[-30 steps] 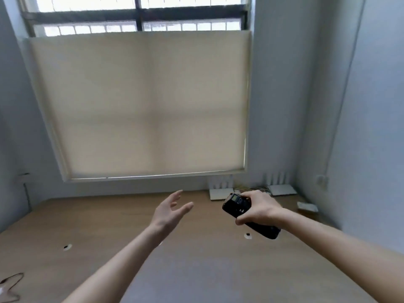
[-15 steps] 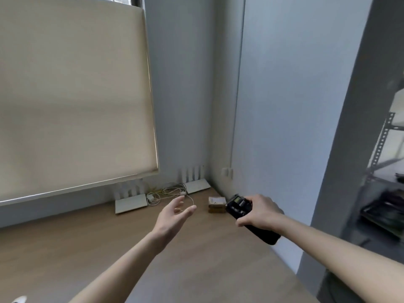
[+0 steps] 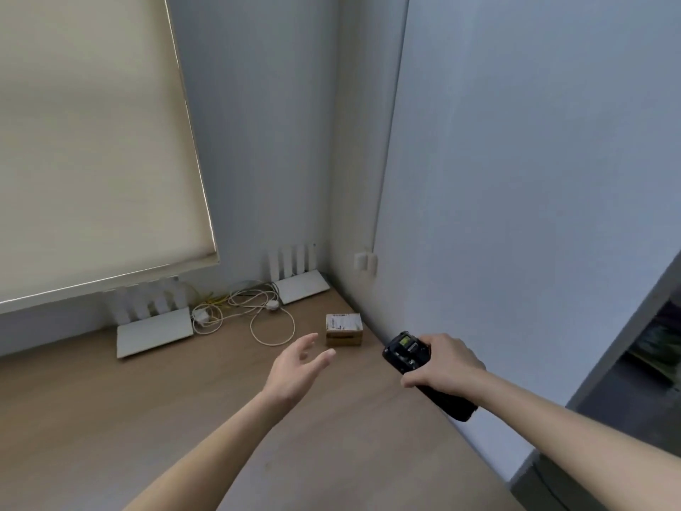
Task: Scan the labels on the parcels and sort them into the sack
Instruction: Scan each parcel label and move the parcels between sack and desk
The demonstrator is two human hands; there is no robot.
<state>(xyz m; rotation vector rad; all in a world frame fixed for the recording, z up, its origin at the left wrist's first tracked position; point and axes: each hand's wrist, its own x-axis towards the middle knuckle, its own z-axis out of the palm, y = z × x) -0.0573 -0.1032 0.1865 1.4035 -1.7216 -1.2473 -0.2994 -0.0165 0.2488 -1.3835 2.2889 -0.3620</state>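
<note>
While no sack shows anywhere in view, one small brown cardboard parcel (image 3: 344,330) with a white printed label on its top sits on the light wooden table (image 3: 110,418), near the far right corner and just short of the right-hand wall. The left hand (image 3: 294,370) hangs in the air between the person and the parcel, fingers relaxed and spread, holding nothing and not touching the box. The right hand (image 3: 444,365) is clenched around a black handheld scanner (image 3: 412,357), whose small lit screen faces up and whose head points roughly toward the wall rather than at the label.

Farther back along the table's far edge lie two flat white routers with upright antennas (image 3: 154,331), one at the corner and one nearer the middle, with a loose tangle of white cable (image 3: 258,311) between them. A cream roller blind (image 3: 92,142) covers the window above.

This looks like the reach for a first parcel, with scanning and sorting both still to do. The next move likely calls for the left hand to close on the box and lift it, label up, while the right turns the scanner's head down onto that label.
</note>
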